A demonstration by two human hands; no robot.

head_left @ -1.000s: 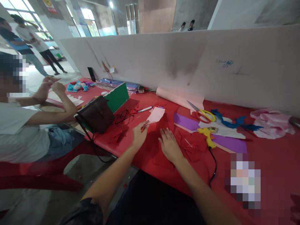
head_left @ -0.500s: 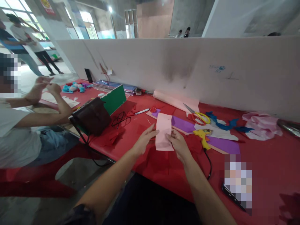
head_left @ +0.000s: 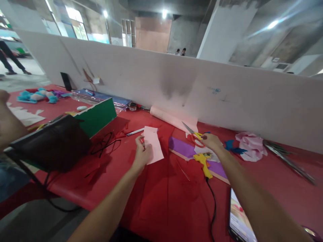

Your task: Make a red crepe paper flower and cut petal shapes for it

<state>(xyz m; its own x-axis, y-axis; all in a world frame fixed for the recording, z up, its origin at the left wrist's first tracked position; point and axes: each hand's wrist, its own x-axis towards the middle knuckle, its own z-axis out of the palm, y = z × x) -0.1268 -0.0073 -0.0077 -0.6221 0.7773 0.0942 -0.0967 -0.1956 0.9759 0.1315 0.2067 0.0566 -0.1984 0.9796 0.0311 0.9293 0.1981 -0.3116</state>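
A pale pink paper piece (head_left: 154, 144) is pinched at its left edge by my left hand (head_left: 142, 152), tilted above the red table. My right hand (head_left: 213, 142) reaches across to the scissors (head_left: 198, 135), its fingers at the yellow and red handles. The blades point away to the upper left, and the exact grip is partly hidden. Just below the scissors lies a yellow glue gun (head_left: 203, 163) with a black cord. Purple strips (head_left: 181, 147) lie between the two hands.
A pink roll (head_left: 168, 119) lies along the white partition (head_left: 141, 80). A phone (head_left: 238, 215) sits under my right forearm. At left are a dark bag (head_left: 52, 143), a green board (head_left: 98, 116) and another person's arm (head_left: 10, 124). Crumpled pink material (head_left: 252, 146) lies right.
My right hand has let go of the pink paper and moved right to the scissors. My left hand now holds the paper alone. The view has turned right.
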